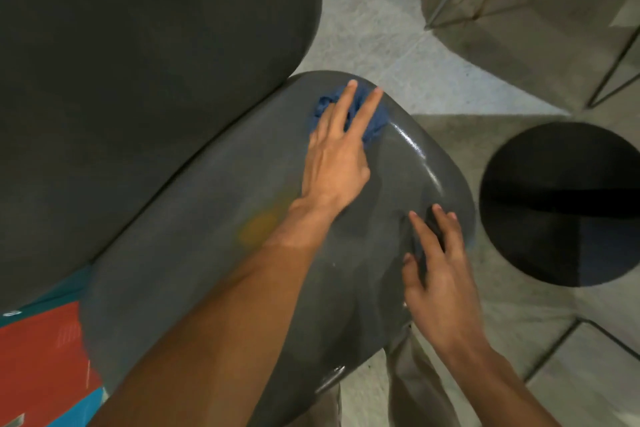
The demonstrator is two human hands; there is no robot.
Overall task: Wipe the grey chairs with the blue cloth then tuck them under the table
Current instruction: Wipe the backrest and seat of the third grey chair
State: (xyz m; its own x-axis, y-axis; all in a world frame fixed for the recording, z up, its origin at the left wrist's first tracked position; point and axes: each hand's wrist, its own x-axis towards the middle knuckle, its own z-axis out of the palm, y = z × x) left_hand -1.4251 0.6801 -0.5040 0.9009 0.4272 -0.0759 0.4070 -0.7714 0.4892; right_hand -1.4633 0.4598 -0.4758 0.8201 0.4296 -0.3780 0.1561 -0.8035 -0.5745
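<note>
Wiping step in hand, judged well short of tucking.

Right hand point(438, 274) laid on near edge of grey chair point(214, 253), fingers straight, small dark object possibly held beneath; blur hinders.

Glossy grey shell, faint yellowish patch seen mid-surface.

Blue cloth point(349, 113) bunched at far rim, pressed under left hand point(334, 163), fingers extended.

Next: cloth to be swept across unwiped surface.
</note>
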